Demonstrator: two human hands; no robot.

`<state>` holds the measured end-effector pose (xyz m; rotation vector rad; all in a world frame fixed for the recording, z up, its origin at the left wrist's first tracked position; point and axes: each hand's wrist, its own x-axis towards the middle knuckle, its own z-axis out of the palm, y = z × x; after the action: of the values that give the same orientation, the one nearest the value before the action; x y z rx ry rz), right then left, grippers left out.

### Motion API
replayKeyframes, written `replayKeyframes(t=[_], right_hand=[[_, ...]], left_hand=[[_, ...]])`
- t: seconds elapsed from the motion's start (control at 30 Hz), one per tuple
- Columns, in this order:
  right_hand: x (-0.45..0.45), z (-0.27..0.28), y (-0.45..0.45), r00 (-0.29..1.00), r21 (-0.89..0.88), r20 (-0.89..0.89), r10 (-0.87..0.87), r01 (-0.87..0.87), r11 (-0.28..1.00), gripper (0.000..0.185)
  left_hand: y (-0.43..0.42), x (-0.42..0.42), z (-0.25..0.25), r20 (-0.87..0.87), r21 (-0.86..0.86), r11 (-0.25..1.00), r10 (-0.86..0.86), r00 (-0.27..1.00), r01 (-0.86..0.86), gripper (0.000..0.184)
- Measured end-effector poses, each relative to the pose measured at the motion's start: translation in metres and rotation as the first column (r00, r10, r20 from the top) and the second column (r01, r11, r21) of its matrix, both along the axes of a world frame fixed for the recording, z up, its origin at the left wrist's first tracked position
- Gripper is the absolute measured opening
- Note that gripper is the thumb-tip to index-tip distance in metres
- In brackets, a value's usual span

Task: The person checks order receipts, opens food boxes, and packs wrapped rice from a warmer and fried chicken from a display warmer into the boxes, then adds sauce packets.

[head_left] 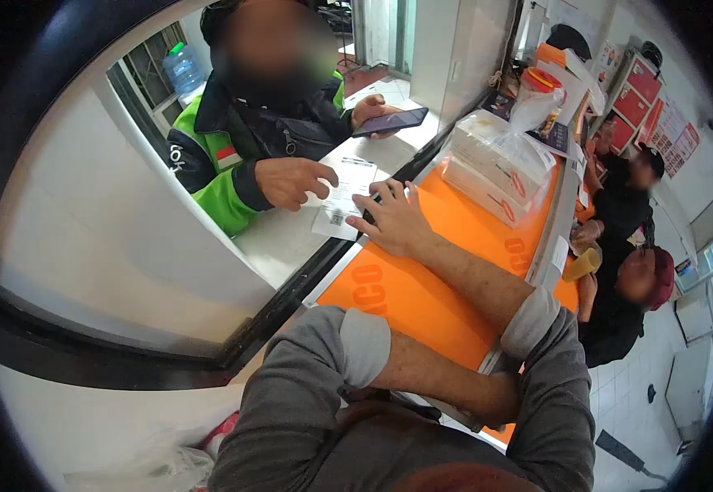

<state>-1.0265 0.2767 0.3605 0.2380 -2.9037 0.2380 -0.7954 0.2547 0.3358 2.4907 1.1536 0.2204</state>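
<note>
My right hand (393,220) reaches across the counter, palm down with its fingers spread, at the near edge of a printed paper slip (342,203). Facing me, a person in a green and black jacket (224,152) has one hand (292,182) over the slip and holds a dark phone (390,122) in the other. My left forearm crosses in front of my body. The left hand (497,400) lies by my right elbow, its fingers mostly hidden.
A plastic-wrapped box (496,168) sits on the orange counter top (422,295), with a red-lidded container (541,80) behind it. A dark window frame (291,287) borders the ledge. Two people in dark clothes (619,328) are at the right. A water bottle (183,72) stands behind the glass.
</note>
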Motion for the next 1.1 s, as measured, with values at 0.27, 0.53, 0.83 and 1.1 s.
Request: replayKeyframes(t=[0.27, 0.53, 0.83, 1.1], right_hand=[[0.003, 0.002, 0.019, 0.989, -0.195, 0.135, 0.059, -0.032, 0.98, 0.075], [0.14, 0.08, 0.046, 0.987, 0.015, 0.13, 0.091, -0.094, 0.995, 0.068], [0.465, 0.14, 0.143, 0.884, -0.785, -0.259, -0.39, 0.043, 0.618, 0.06], [0.608, -0.02, 0.143, 0.692, -0.999, 0.022, -0.721, 0.036, 0.004, 0.044]], left_hand=[[-0.002, -0.002, -0.004, 0.062, 0.094, 0.995, 0.015, 0.998, -0.021, 0.062], [-0.006, 0.0, 0.037, -0.074, -0.163, 0.975, 0.137, 0.988, -0.148, 0.028], [0.014, -0.017, 0.056, 0.784, -0.027, 0.928, 0.25, 0.569, -0.371, 0.042], [0.037, 0.008, 0.101, 0.845, -0.323, 0.876, 0.437, 0.307, -0.359, 0.064]])
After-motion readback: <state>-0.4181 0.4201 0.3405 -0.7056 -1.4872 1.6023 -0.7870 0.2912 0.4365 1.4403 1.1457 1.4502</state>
